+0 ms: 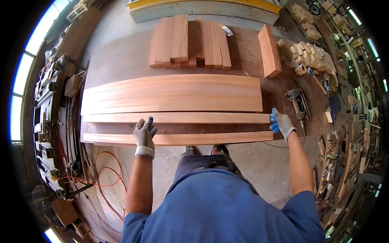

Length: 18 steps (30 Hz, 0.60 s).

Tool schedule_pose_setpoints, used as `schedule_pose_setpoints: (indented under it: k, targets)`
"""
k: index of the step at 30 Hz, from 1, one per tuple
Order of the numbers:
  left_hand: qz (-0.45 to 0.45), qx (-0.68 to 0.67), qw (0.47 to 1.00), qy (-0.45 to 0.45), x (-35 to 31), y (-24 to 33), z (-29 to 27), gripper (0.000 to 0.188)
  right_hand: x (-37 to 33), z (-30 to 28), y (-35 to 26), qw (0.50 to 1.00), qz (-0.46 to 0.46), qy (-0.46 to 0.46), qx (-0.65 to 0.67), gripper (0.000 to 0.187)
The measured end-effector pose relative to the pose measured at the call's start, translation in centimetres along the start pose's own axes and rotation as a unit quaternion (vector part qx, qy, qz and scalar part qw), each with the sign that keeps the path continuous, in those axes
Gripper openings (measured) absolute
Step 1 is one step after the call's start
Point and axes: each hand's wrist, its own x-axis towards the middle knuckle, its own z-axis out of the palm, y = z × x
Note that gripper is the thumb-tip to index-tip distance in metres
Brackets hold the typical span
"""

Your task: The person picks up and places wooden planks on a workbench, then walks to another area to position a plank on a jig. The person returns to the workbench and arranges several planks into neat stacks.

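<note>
A long, narrow wooden board [190,118] lies crosswise on the brown worktable, just on my side of a wide row of flat boards [174,95]. My left hand [144,137], in a grey glove with blue fingertips, reaches over this board's near edge with fingers curled on it. At the board's right end is my right hand [283,123], gloved the same way, its blue fingers spread against the end. Another narrow board [214,138] runs along the table's near edge, below both hands. A dark gap of tabletop separates the two narrow boards.
Two stacks of thick reddish boards [170,40] stand at the far side, with a single upright block [269,52] to their right. Small pale wood blocks [312,56], a hammer [318,81] and a power tool [297,103] are on the right. Orange hose [109,168] loops across the floor.
</note>
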Motion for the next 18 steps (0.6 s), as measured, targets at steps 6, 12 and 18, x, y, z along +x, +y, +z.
schedule_pose_setpoints:
  k: [6, 12, 18]
  targets:
    - [0.005, 0.029, 0.993, 0.111, -2.9, -4.3, -5.4, 0.026, 0.2, 0.2, 10.3, 0.990, 0.022, 0.044, -0.129, 0.057]
    - [-0.117, -0.002, 0.983, 0.142, -1.2, -5.9, -6.1, 0.036, 1.1, 3.8, 14.0, 0.989, 0.077, 0.061, 0.109, 0.066]
    - [-0.053, 0.031, 0.996, 0.066, 1.7, -6.3, -5.8, 0.015, 2.1, 4.0, 10.3, 0.986, 0.046, 0.048, 0.149, 0.067]
